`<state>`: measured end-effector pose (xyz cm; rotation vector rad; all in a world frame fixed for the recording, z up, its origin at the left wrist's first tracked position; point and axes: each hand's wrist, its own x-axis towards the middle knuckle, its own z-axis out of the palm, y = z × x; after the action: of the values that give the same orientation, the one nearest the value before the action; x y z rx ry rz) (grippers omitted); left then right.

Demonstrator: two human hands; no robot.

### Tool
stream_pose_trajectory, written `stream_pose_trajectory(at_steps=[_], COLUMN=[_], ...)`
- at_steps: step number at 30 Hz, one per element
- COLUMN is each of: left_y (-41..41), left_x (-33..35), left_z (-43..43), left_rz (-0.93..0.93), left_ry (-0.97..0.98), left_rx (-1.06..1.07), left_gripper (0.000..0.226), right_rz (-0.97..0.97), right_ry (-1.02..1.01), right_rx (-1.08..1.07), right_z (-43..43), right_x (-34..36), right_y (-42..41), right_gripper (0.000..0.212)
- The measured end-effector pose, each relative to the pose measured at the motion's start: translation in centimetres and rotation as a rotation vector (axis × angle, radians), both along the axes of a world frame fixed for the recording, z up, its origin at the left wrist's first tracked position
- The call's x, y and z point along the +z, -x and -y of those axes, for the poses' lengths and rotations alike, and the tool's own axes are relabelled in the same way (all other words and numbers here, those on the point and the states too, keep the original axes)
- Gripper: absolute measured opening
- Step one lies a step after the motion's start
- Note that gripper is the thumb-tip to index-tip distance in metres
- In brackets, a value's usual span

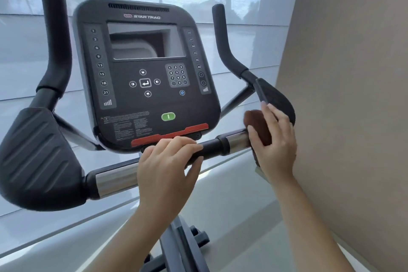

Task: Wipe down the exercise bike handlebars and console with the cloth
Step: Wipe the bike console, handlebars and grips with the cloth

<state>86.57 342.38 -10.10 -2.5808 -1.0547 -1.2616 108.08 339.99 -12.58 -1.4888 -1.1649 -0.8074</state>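
**Cloth wadded on the bar, right of the console**

Cloth (257, 123), brown and soft, sits bunched under the right hand (276, 139). That hand's grip curls round the cloth and presses it to the handlebar (212, 146) just right of the console (145, 73), where the chrome sleeve (237, 141) meets the arm pad (276, 97). The cloth looks light and limp, so it would likely slip or trail unless held as a wad wrapped about the round tube. The left hand (167, 161) has its grip closed round the black bar directly below the console, probably to steady the bike. For the console's flat face and screen, a flatter, palm-backed fold of cloth should serve better, with light pressure over the buttons.
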Motion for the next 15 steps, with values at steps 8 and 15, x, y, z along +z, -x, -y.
stream_pose_trajectory(at_steps=[8, 15], left_y=[0.1, 0.0], left_x=[-0.2, -0.6], left_z=[0.0, -0.4], left_rz=[0.008, 0.048], left_ry=[0.002, -0.095], left_rx=[0.011, 0.01], left_gripper=[0.017, 0.011], right_rz=[0.078, 0.098], right_ry=[0.352, 0.498], right_rx=[0.231, 0.245], right_z=[1.0, -0.4], right_x=[3.3, 4.5], right_y=[-0.2, 2.8], right_gripper=[0.033, 0.035])
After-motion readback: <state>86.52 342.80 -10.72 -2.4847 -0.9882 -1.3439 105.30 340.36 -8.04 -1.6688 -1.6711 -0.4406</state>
